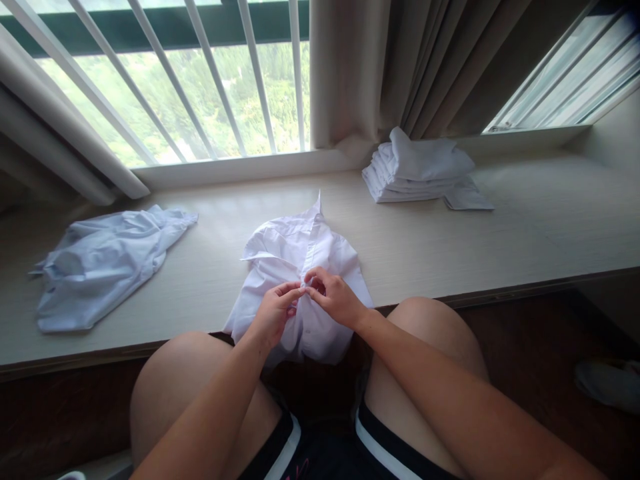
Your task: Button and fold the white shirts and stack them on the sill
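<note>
A white button-up shirt [325, 250] lies on the pale ledge in front of me, its lower part hanging over the front edge between my knees. My left hand [280, 307] pinches the button strip from the left. From the right, my right hand [333, 293] pinches the same strip, its thumb and fingertips close against the left fingertips. Whatever small button sits between the fingers is hidden. Below the hands, the shirt front falls in loose folds.
A crumpled white garment [107, 267] lies on the ledge [425, 247] at the left. Toward the back right stands a stack of folded white garments [420, 167]. Behind are a barred window [225, 93] and grey curtains [350, 73]. A shoe-like object [607, 383] is on the dark floor.
</note>
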### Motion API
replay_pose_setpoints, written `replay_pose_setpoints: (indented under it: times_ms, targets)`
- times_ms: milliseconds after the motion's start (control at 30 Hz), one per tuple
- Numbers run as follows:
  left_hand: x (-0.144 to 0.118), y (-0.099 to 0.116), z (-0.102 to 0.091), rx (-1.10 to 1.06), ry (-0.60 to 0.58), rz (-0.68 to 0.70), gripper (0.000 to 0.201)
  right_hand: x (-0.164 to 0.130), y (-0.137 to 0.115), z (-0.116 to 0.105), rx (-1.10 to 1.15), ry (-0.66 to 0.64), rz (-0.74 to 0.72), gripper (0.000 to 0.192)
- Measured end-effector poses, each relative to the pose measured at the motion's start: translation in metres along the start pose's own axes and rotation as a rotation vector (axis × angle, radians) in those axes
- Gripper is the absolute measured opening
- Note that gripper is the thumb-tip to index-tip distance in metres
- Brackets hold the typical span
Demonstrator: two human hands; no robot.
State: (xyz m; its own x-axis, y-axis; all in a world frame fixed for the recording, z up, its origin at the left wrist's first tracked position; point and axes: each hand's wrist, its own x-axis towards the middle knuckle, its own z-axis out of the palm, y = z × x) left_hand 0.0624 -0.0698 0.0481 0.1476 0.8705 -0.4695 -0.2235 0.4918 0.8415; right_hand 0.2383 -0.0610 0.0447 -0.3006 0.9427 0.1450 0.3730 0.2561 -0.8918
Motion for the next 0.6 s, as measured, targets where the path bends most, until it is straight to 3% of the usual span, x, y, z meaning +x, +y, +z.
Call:
replay_pose_setpoints:
  times_ms: [600]
  targets:
    - [0.0018, -0.0024, -0.0020, -0.032, 0.021, -0.014, 0.037, -0.0007, -0.0026, -0.0006, -0.025, 0.008, -0.010, 0.008]
